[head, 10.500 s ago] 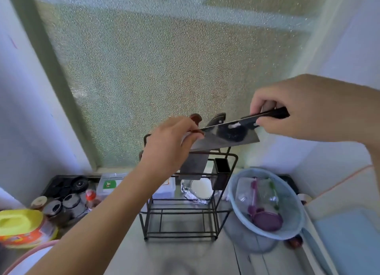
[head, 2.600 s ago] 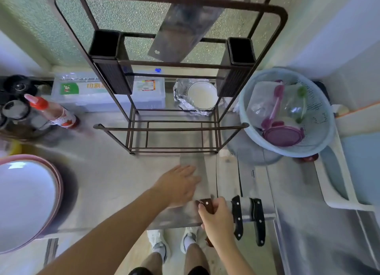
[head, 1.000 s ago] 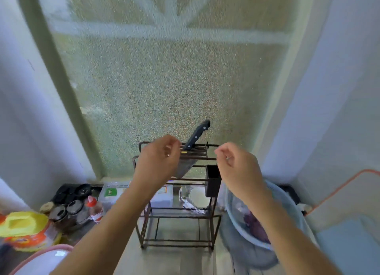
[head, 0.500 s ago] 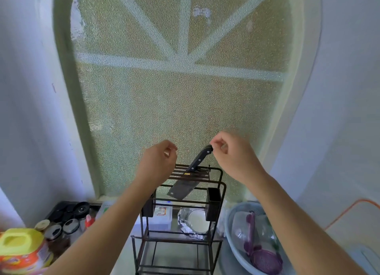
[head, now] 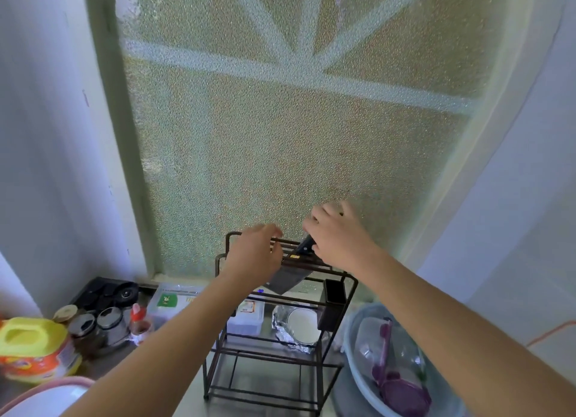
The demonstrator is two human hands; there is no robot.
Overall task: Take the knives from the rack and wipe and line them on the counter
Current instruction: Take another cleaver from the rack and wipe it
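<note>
Since half a second ago the right hand [head: 338,239] has dropped onto the handle of the knife [head: 288,278], fingers curling round it, grip not fully visible. Low and centre in the frame, the rack [head: 338,323] holds the blade slanting down through its top bars. Left hand [head: 254,261], loosely curled, steadies the top rail. Next comes a straight lift clear of the bars. Lower right, a basin [head: 352,348] crowds the rack; spice jars [head: 109,323] sit lower left.

Arched frosted window [head: 280,136] between pale walls [head: 46,136]
</note>
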